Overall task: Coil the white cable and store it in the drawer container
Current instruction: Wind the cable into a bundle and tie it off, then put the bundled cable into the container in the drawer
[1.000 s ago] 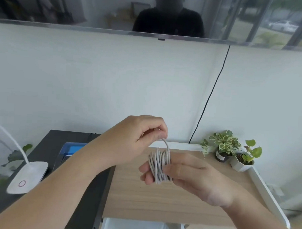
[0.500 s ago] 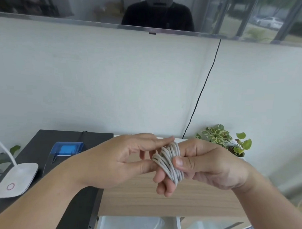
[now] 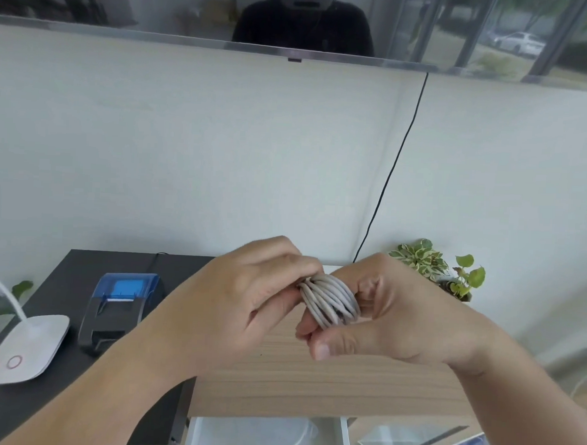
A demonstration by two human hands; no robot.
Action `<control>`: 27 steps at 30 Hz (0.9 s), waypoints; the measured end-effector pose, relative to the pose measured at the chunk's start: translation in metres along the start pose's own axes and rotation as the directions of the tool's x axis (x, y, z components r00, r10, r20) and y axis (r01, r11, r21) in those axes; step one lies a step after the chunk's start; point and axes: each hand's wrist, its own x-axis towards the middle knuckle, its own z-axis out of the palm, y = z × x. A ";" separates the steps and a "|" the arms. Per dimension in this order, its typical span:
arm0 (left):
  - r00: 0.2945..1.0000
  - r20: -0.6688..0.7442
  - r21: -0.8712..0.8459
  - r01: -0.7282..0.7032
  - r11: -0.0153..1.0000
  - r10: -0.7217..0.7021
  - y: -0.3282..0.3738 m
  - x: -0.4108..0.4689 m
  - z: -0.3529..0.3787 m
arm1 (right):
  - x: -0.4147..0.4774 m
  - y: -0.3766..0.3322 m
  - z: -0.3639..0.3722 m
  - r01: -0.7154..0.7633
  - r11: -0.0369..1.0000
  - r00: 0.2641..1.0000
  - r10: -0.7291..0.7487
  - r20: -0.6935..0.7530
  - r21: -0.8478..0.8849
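since before, left hand (image 3: 249, 297) closed onto bundled white cable (image 3: 329, 300), right hand (image 3: 391, 322) clamping it.

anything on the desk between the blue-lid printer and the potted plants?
In the head view, both hands, left and right, holding the coiled white cable, fill the gap between printer and plants, above bare wood desk.
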 end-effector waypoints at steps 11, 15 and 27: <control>0.995 -0.071 0.164 -0.052 0.985 0.065 -0.011 -0.006 -0.002 | -0.011 0.026 0.011 0.112 0.540 0.767 -0.581 -0.273 -0.834; 0.999 -0.046 0.104 -0.019 0.994 0.024 -0.016 -0.015 0.008 | -0.013 0.048 0.021 0.068 0.490 0.741 -0.608 -0.285 -0.869; 0.988 0.141 0.041 0.056 0.998 -0.062 -0.040 -0.063 0.069 | -0.032 0.126 0.062 0.071 0.733 0.834 -0.416 -0.363 -0.676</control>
